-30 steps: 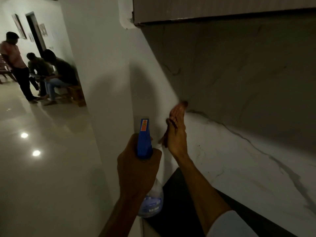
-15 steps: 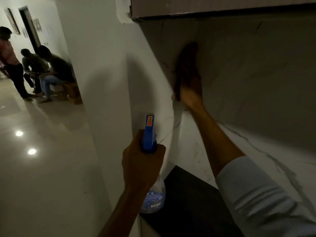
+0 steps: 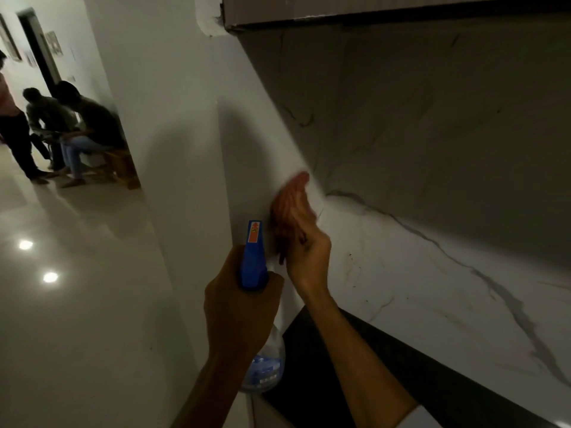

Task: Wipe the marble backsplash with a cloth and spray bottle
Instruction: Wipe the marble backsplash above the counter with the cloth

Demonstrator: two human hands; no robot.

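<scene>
My left hand (image 3: 238, 313) grips a spray bottle (image 3: 253, 257) with a blue trigger head and a clear body, its nozzle pointing up toward the wall corner. My right hand (image 3: 304, 242) lies flat against the left end of the white, grey-veined marble backsplash (image 3: 432, 273), just above the bottle. A thin reddish-brown cloth (image 3: 279, 217) shows under its palm and fingers, mostly hidden by the hand. The fingertips are motion-blurred. The upper part of the marble lies in dark shadow.
A black countertop (image 3: 324, 381) runs below the backsplash. An upper cabinet (image 3: 370, 7) overhangs it. A white wall pillar (image 3: 185, 149) stands to the left. Beyond it, on a glossy floor (image 3: 77, 304), several people (image 3: 77, 128) sit and stand.
My right hand swept up into the shadowed upper marble half a second ago and has come back down to the lower left corner. The bottle stayed nearly still.
</scene>
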